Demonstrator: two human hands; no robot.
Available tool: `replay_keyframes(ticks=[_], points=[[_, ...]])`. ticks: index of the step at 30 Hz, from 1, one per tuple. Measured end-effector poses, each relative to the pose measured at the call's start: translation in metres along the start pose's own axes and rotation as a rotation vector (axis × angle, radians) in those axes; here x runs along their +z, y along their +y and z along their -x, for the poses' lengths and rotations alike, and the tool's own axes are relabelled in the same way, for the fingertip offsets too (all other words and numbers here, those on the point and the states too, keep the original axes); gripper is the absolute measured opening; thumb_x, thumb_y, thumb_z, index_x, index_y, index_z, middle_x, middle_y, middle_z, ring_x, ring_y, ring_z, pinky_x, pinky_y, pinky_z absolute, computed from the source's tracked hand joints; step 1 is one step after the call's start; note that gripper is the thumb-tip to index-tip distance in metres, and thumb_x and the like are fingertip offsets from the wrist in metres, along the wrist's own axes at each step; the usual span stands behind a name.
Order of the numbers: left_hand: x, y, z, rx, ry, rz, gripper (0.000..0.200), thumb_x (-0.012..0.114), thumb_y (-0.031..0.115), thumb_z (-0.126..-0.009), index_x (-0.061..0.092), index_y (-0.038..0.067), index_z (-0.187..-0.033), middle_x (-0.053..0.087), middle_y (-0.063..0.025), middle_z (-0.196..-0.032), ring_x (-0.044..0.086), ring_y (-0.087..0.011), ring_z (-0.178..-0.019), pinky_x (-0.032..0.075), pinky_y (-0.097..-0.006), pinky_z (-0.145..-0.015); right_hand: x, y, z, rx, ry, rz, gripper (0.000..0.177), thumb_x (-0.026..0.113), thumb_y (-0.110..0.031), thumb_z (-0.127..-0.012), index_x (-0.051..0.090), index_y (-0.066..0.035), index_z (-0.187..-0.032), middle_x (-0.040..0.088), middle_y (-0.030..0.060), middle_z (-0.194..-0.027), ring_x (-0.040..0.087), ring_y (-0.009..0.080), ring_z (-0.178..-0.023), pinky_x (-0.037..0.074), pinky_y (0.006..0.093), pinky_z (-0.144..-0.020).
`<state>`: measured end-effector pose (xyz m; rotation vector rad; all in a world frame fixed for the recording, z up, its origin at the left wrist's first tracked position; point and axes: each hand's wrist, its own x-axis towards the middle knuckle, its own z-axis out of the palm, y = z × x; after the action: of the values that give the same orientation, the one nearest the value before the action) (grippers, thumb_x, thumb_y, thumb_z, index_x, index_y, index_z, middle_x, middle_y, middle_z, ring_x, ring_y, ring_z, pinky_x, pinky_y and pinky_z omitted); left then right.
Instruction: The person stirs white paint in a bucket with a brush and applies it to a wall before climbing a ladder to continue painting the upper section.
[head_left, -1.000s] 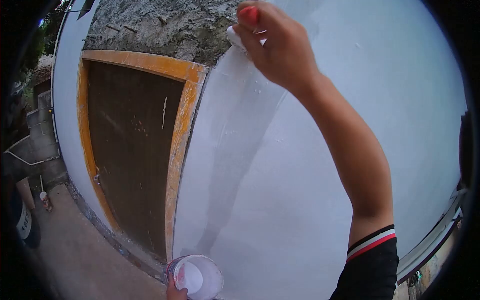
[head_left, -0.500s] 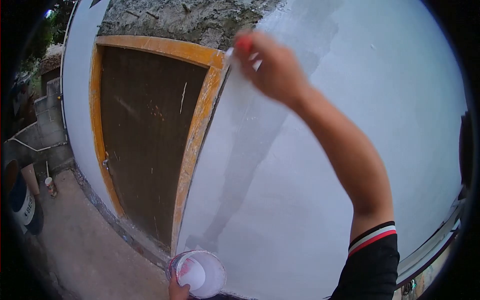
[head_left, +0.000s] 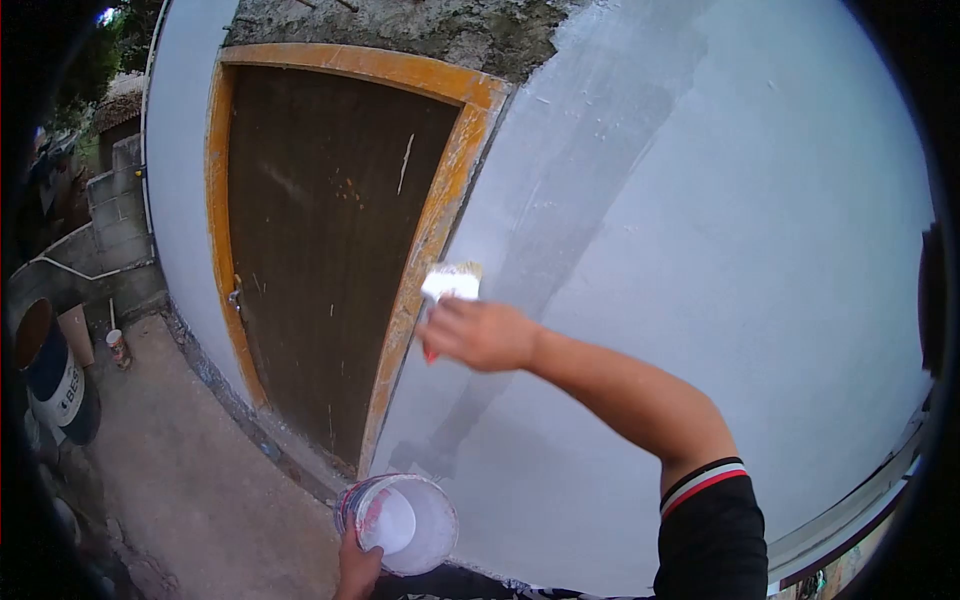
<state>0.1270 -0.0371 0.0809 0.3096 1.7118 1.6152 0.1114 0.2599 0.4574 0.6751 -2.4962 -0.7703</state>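
Observation:
My right hand (head_left: 482, 335) is closed around the red handle of a paintbrush (head_left: 452, 282), whose white, paint-covered head points up beside the door frame. Behind it stands the pale painted wall (head_left: 720, 300), with a darker grey strip running down it. At the bottom, my left hand (head_left: 358, 568) grips the rim of a paint bucket (head_left: 438, 520), thumb on the inside. White paint (head_left: 392, 520) shows in the bucket, which is tilted toward me.
An orange door frame (head_left: 400, 330) surrounds a dark brown door (head_left: 330, 240) left of the brush. Rough bare cement (head_left: 430, 30) lies above it. On the concrete floor (head_left: 200, 450) at left stand a dark barrel (head_left: 65, 390) and a small can (head_left: 118, 350).
My right hand has come down from the door frame's top corner to about mid-height, bringing the paintbrush with it. The view has shifted slightly; my left hand still holds the paint bucket.

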Motion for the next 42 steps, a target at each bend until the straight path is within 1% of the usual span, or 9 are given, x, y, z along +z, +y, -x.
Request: replay_keyframes(ticks=[2,7,17,20,23,28,32,37,42], points=[[-0.004,-0.003,0.003,0.009,0.024,-0.037,0.091,0.048,-0.011,-0.07,0.014,0.018,-0.148,0.047,-0.0182,-0.13,0.061,-0.0346,-0.095,0.06,-0.0421,-0.059,-0.02,0.021,-0.009,0.234,0.042,-0.138,0.018,0.056,-0.009,-0.081,0.054,-0.009,-0.1,0.055,0.0084,-0.082,0.059,0.0261,-0.075,0.05,0.0353,-0.058],[-0.001,0.023,0.016,-0.113,0.079,0.059,0.089,0.056,-0.008,-0.066,0.02,0.003,-0.146,0.044,-0.0232,-0.134,0.047,-0.0316,-0.122,0.037,-0.0337,-0.101,-0.118,0.097,-0.047,0.291,0.461,0.197,0.019,0.063,-0.01,-0.085,0.056,-0.007,-0.103,0.06,0.0124,-0.088,0.063,0.0285,-0.074,0.051,0.033,-0.064],[-0.004,0.045,0.035,-0.138,0.021,0.019,0.088,0.056,-0.007,-0.066,0.023,0.007,-0.146,0.043,-0.0212,-0.133,0.049,-0.0304,-0.119,0.041,-0.0342,-0.098,-0.024,0.038,-0.013,-0.103,0.135,0.413,0.025,0.058,-0.01,-0.078,0.056,-0.013,-0.103,0.054,0.0034,-0.087,0.058,0.0195,-0.09,0.051,0.0274,-0.066],[-0.009,0.025,0.029,-0.168,0.038,0.088,0.087,0.056,-0.007,-0.067,0.024,0.007,-0.146,0.044,-0.0213,-0.133,0.049,-0.0299,-0.118,0.042,-0.0334,-0.097,-0.002,0.003,-0.005,-0.046,0.009,0.138,0.024,0.058,-0.01,-0.078,0.056,-0.013,-0.102,0.054,0.0042,-0.087,0.058,0.02,-0.091,0.05,0.0281,-0.065],[-0.019,-0.019,0.01,-0.065,0.036,0.053,0.089,0.048,-0.011,-0.068,0.016,0.014,-0.148,0.048,-0.0203,-0.128,0.058,-0.0343,-0.101,0.054,-0.0411,-0.071,-0.008,0.002,-0.011,0.12,-0.022,-0.041,0.023,0.058,-0.007,-0.08,0.056,-0.01,-0.102,0.055,0.0068,-0.087,0.059,0.0224,-0.087,0.05,0.0302,-0.065],[-0.022,0.01,0.019,-0.142,0.103,0.127,0.086,0.054,-0.008,-0.066,0.023,0.005,-0.146,0.044,-0.0215,-0.134,0.05,-0.029,-0.118,0.04,-0.0321,-0.098,-0.083,0.068,-0.028,0.363,0.416,-0.011,0.023,0.064,-0.002,-0.08,0.056,-0.006,-0.101,0.059,0.0104,-0.083,0.06,0.028,-0.075,0.049,0.0335,-0.063],[-0.025,0.022,0.02,-0.137,0.112,0.15,0.087,0.052,-0.01,-0.066,0.022,0.004,-0.146,0.044,-0.0215,-0.134,0.049,-0.0285,-0.119,0.039,-0.032,-0.099,-0.107,0.074,-0.025,0.342,0.538,0.198,0.022,0.065,-0.002,-0.079,0.057,-0.006,-0.099,0.061,0.0104,-0.082,0.061,0.0282,-0.074,0.049,0.0356,-0.061],[-0.03,0.022,0.02,-0.101,0.125,0.163,0.088,0.05,-0.012,-0.065,0.021,0.002,-0.146,0.044,-0.0213,-0.134,0.049,-0.0275,-0.118,0.039,-0.0315,-0.098,-0.016,0.0,0.015,-0.014,0.196,0.454,0.019,0.062,-0.02,-0.077,0.059,-0.012,-0.094,0.058,0.006,-0.09,0.061,0.0235,-0.094,0.052,0.0276,-0.072],[-0.033,0.024,0.023,-0.097,0.115,0.187,0.088,0.049,-0.012,-0.064,0.02,0.0,-0.145,0.046,-0.0212,-0.132,0.05,-0.027,-0.118,0.039,-0.0304,-0.098,0.032,-0.045,0.038,0.016,0.028,0.023,0.021,0.058,-0.017,-0.079,0.054,-0.012,-0.099,0.055,0.0053,-0.088,0.061,0.023,-0.087,0.051,0.0283,-0.068]])
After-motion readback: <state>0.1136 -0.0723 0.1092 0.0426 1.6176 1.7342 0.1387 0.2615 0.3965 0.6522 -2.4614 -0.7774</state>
